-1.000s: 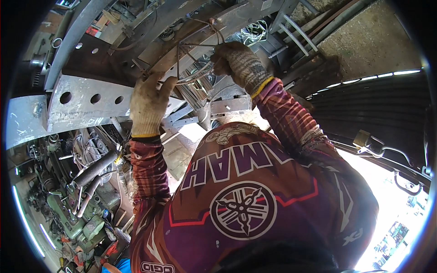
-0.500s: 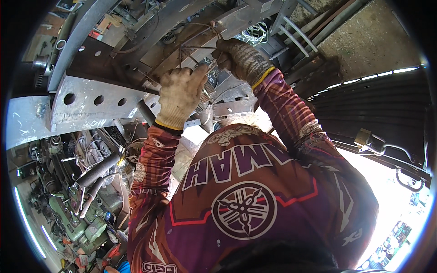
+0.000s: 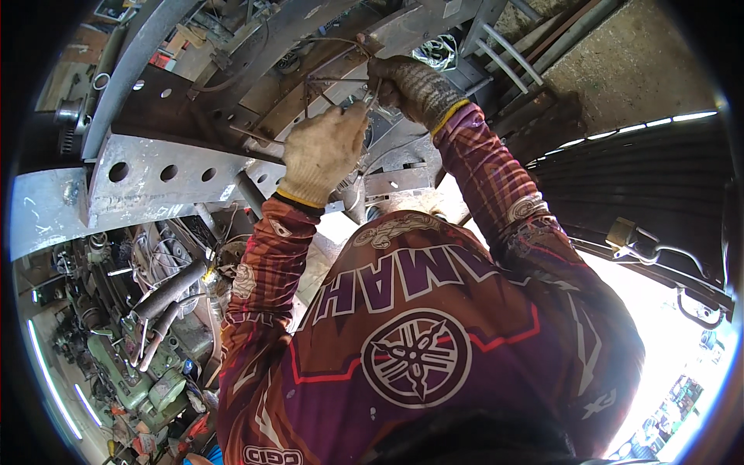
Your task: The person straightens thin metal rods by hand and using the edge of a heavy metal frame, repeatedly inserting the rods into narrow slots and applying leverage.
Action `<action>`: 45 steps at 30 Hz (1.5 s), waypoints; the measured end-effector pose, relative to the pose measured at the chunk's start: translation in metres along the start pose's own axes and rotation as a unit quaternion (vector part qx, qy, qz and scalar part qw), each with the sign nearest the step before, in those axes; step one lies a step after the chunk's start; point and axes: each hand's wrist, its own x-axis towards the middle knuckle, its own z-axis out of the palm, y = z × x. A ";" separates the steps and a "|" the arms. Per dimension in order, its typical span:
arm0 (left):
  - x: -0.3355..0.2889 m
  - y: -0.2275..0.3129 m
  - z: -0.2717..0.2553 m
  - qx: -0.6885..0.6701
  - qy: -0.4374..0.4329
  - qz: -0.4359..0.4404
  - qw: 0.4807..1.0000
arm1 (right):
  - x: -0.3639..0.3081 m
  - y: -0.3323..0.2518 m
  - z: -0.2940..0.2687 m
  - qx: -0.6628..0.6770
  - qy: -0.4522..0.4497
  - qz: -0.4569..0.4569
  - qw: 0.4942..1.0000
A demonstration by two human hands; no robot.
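Observation:
My left hand (image 3: 324, 151), in a pale knit glove with a yellow cuff, is closed at the upper middle. A thin metal rod (image 3: 257, 135) runs out of its left side, and another slim piece shows at its fingertips. My right hand (image 3: 415, 89), in a dirtier grey glove, is to the right and slightly farther away. Its fingers are curled by the end of a small frame of thin bent rods (image 3: 338, 80); what they hold is hidden. The fingertips of both hands are close together over steel beams.
A steel beam with round holes (image 3: 155, 172) crosses the left. Coiled cable (image 3: 436, 53) lies beyond my right hand. Machinery and tools (image 3: 116, 364) crowd the lower left. A dark corrugated panel (image 3: 643, 178) with a padlock (image 3: 620, 235) stands at the right.
My left hand has shifted a little to the right and turned, and the rod at its left side has tilted flatter. My right hand has barely moved.

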 end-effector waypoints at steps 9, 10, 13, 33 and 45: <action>0.006 -0.022 -0.007 0.029 -0.016 0.031 0.999 | -0.004 0.031 -0.001 0.118 -0.062 0.004 0.991; 0.007 -0.023 -0.005 0.030 -0.011 0.035 0.999 | -0.004 0.033 -0.003 0.122 -0.092 -0.008 0.988; 0.008 -0.029 -0.003 0.027 0.014 0.055 0.998 | -0.002 0.038 -0.005 0.138 -0.164 -0.030 0.976; 0.015 -0.080 0.003 -0.075 -0.012 0.158 0.984 | 0.000 0.046 0.007 0.114 -0.081 -0.049 0.989; 0.012 -0.009 -0.015 0.078 0.038 0.060 0.994 | -0.012 -0.024 0.019 -0.369 0.064 0.053 0.926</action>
